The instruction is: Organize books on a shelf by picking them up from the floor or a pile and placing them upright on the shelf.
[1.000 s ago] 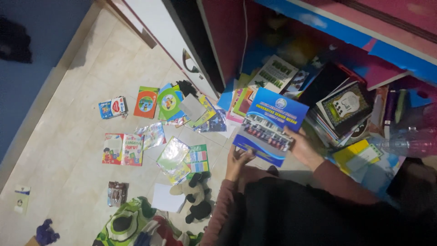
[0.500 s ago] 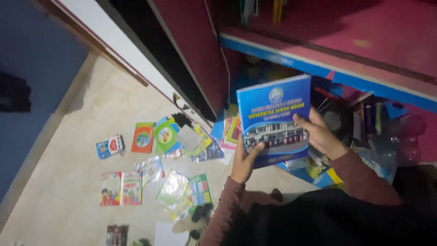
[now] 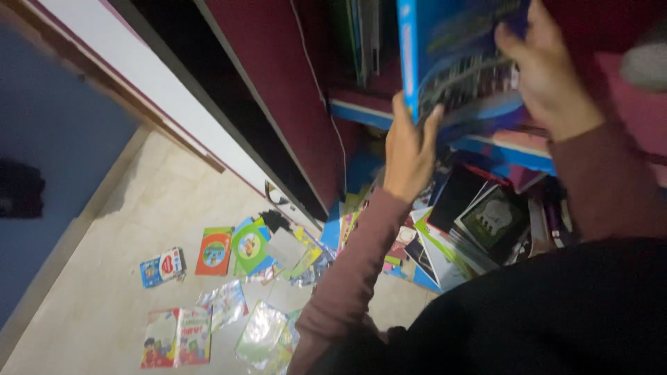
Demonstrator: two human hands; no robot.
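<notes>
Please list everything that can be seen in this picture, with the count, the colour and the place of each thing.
blue book: one, blue cover with a photo, held up in front of the shelf
shelf unit: one, dark red with a blue edge, top and right
upright books: a few, dark, on the shelf, count unclear
book pile: many, mixed colours, under the shelf at right
scattered booklets: about ten, green, orange, red, blue, on the floor
floor: beige tiles, left
wall: blue, far left
left hand: one, grips the book's lower edge
right hand: one, grips the book's right side

A home room: bookshelf (image 3: 389, 111), children's books (image 3: 215, 251) on floor.
</notes>
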